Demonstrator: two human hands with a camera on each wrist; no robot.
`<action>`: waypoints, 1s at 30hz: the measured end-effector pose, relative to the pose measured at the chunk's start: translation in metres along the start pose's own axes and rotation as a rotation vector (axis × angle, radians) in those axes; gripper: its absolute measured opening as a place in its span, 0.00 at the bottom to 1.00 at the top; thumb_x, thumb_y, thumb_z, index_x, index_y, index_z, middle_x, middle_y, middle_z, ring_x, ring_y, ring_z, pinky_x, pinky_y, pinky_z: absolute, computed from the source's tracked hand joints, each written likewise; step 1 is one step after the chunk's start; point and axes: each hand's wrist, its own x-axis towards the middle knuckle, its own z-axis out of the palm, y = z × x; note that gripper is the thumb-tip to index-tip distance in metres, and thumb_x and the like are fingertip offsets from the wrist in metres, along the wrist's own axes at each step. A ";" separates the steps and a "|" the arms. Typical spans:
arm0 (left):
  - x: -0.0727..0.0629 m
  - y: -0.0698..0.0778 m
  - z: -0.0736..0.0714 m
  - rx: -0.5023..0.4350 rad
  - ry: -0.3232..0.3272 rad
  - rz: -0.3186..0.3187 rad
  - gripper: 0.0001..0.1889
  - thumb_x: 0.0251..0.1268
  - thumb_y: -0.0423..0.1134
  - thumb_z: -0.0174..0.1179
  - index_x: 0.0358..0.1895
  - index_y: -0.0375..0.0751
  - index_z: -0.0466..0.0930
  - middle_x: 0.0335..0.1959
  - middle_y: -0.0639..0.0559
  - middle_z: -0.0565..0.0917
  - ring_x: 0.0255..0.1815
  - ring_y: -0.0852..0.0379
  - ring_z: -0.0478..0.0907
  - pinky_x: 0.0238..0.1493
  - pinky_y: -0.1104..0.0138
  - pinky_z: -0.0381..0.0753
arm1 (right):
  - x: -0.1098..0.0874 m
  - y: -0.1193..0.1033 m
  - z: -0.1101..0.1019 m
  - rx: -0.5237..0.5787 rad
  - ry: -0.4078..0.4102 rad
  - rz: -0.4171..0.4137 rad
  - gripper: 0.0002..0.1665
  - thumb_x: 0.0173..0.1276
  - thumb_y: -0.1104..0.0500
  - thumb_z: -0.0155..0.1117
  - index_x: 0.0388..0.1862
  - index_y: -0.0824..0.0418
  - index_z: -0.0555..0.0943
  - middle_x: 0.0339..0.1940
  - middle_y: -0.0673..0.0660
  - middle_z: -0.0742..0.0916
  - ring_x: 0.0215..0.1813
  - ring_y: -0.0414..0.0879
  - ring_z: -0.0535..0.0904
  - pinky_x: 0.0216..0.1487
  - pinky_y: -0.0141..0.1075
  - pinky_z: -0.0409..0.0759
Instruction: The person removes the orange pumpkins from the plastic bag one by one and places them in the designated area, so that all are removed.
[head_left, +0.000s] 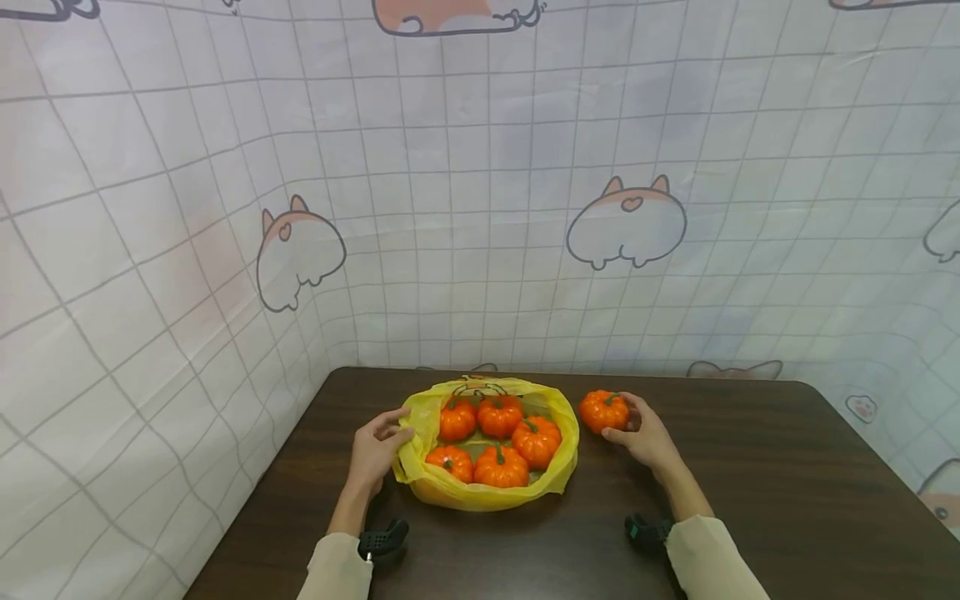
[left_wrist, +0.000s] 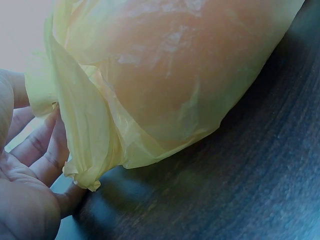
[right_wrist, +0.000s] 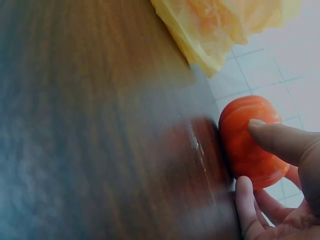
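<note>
A yellow plastic bag (head_left: 480, 498) stands wide-mouthed on the table, its rim rolled outward. Several small orange pumpkins with green stems, such as the front one (head_left: 501, 468), lie inside it. My left hand (head_left: 373, 450) is at the bag's left rim, where its fingers hold the edge; in the left wrist view, folds of the bag (left_wrist: 92, 135) partly hide the fingertips. Right of the bag, my right hand (head_left: 647, 433) grips another small orange pumpkin (head_left: 602, 412). In the right wrist view, the thumb lies across this pumpkin (right_wrist: 245, 145) and the other fingers reach around it, low over the table.
The dark brown wooden table (head_left: 517, 554) carries the bag. A white gridded cloth (head_left: 480, 208) with cartoon animals hangs behind the table and along its sides. Each wrist wears a black device, one at the left sleeve (head_left: 384, 540) and one at the right (head_left: 647, 533).
</note>
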 end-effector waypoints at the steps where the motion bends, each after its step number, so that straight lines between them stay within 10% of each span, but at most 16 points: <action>1: 0.000 0.000 0.000 0.000 0.001 0.000 0.20 0.68 0.31 0.66 0.62 0.45 0.84 0.34 0.50 0.87 0.30 0.59 0.81 0.33 0.69 0.82 | 0.000 0.000 0.000 -0.005 0.000 -0.003 0.51 0.69 0.56 0.71 0.83 0.62 0.54 0.75 0.76 0.67 0.71 0.71 0.68 0.69 0.62 0.70; 16: 0.000 0.002 0.000 0.013 0.006 -0.001 0.20 0.67 0.31 0.66 0.61 0.44 0.84 0.33 0.50 0.87 0.31 0.59 0.81 0.33 0.69 0.82 | -0.002 -0.001 -0.005 0.022 -0.019 0.002 0.51 0.70 0.54 0.71 0.82 0.64 0.53 0.75 0.78 0.67 0.71 0.71 0.68 0.68 0.60 0.71; 25: 0.000 0.002 0.000 0.010 0.008 -0.004 0.20 0.67 0.31 0.66 0.62 0.45 0.84 0.33 0.50 0.87 0.30 0.59 0.81 0.33 0.69 0.83 | -0.006 -0.012 -0.016 0.063 -0.044 0.038 0.51 0.72 0.54 0.68 0.82 0.69 0.51 0.73 0.79 0.66 0.63 0.66 0.77 0.54 0.43 0.85; 30: 0.000 0.002 0.001 -0.002 0.002 -0.008 0.20 0.67 0.31 0.66 0.62 0.45 0.84 0.33 0.51 0.87 0.30 0.59 0.81 0.33 0.69 0.83 | -0.012 -0.029 -0.025 0.017 -0.018 0.035 0.50 0.74 0.52 0.65 0.82 0.69 0.49 0.74 0.78 0.64 0.65 0.68 0.73 0.63 0.54 0.78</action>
